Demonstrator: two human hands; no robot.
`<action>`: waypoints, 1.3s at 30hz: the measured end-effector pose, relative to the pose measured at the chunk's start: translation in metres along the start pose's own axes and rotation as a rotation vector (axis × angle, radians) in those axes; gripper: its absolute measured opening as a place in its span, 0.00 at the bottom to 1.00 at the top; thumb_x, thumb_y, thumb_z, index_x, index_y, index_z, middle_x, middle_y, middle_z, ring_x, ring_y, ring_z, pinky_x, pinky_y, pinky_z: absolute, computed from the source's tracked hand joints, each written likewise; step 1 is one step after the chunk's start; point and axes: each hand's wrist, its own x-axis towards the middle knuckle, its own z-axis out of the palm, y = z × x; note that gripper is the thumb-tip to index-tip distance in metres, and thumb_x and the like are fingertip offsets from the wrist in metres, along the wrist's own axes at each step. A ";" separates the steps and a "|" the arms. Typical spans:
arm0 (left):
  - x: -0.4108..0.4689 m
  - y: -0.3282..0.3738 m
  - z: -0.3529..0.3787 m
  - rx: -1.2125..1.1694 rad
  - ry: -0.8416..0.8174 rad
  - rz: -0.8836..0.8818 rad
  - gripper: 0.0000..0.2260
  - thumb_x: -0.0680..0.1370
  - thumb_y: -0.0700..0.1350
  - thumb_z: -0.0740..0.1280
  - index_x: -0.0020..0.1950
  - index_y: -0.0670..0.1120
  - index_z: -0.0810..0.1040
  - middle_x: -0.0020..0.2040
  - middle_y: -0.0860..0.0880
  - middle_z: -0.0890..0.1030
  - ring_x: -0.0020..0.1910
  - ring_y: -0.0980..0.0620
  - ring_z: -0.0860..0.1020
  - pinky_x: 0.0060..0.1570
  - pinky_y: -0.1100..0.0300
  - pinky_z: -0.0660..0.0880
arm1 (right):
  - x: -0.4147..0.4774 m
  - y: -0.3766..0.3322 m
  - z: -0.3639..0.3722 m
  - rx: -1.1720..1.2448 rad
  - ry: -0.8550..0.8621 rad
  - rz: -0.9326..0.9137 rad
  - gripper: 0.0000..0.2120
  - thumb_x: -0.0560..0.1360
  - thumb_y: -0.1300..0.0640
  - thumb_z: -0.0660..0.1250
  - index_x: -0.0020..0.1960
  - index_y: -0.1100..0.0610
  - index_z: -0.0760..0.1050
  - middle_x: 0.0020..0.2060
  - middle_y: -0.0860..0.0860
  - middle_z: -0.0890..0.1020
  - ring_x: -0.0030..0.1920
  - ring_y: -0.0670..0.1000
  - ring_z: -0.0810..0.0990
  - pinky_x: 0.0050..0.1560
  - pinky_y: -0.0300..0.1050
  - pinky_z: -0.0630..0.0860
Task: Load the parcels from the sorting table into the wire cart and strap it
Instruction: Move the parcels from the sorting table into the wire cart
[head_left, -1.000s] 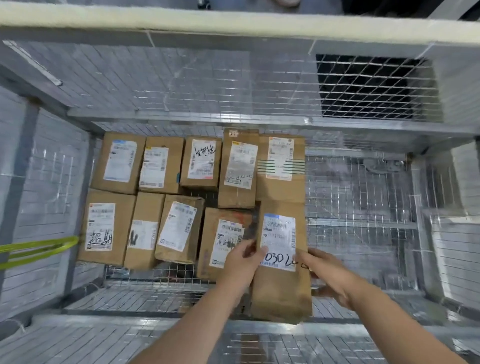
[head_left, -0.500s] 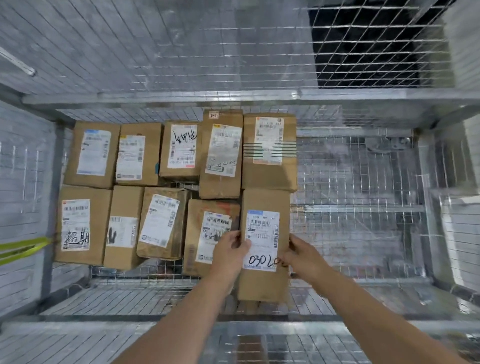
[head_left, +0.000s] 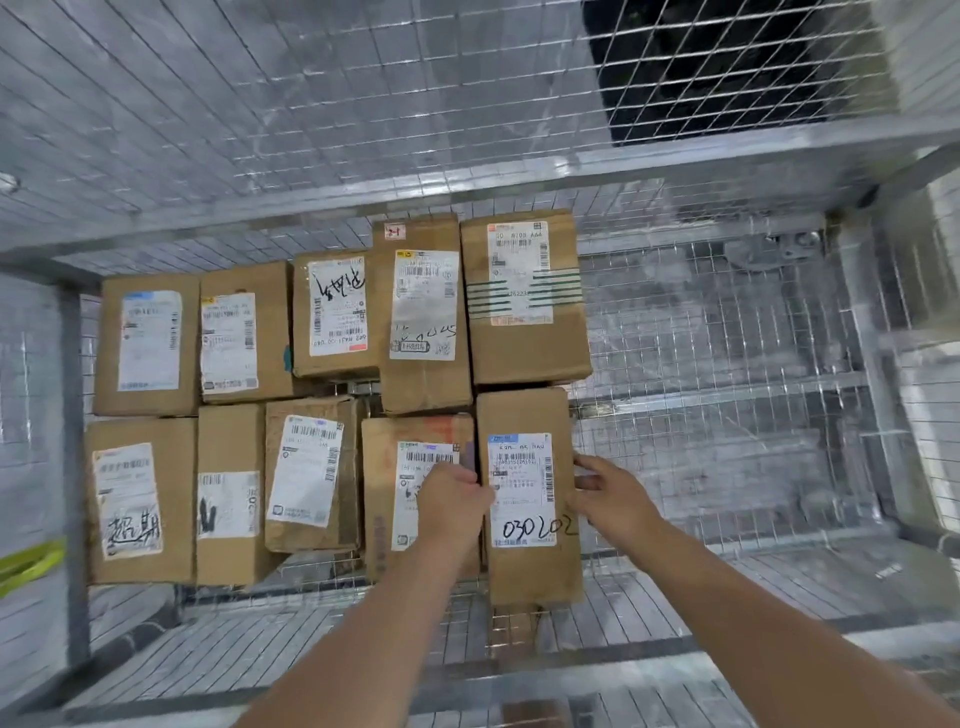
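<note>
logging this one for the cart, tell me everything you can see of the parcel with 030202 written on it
The 030202 parcel is a long brown cardboard box lying label-up on the wire cart floor, rightmost in the near row. Its white barcoded label has the number handwritten in black at its near end. The left hand grips its left edge, the right hand its right side. A neighbouring parcel lies close on its left.
</note>
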 end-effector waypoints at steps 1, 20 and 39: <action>0.001 0.003 -0.004 0.013 -0.017 0.008 0.09 0.74 0.36 0.71 0.48 0.45 0.74 0.46 0.48 0.79 0.44 0.53 0.77 0.35 0.66 0.70 | -0.002 0.000 -0.001 0.005 0.014 0.015 0.29 0.73 0.58 0.73 0.72 0.54 0.69 0.57 0.53 0.80 0.51 0.49 0.79 0.41 0.34 0.72; -0.214 0.162 -0.162 0.295 -0.180 0.616 0.13 0.80 0.42 0.64 0.65 0.45 0.72 0.58 0.46 0.78 0.41 0.55 0.76 0.34 0.68 0.70 | -0.298 -0.157 -0.056 -0.268 0.364 -0.339 0.20 0.79 0.58 0.65 0.70 0.58 0.69 0.69 0.53 0.71 0.66 0.55 0.73 0.63 0.41 0.69; -0.608 0.182 -0.211 0.822 -0.372 1.578 0.23 0.81 0.47 0.65 0.74 0.45 0.66 0.73 0.49 0.69 0.71 0.51 0.68 0.69 0.56 0.67 | -0.708 -0.070 -0.094 -0.058 1.016 -0.446 0.28 0.79 0.51 0.65 0.76 0.55 0.61 0.74 0.51 0.66 0.74 0.51 0.64 0.73 0.50 0.63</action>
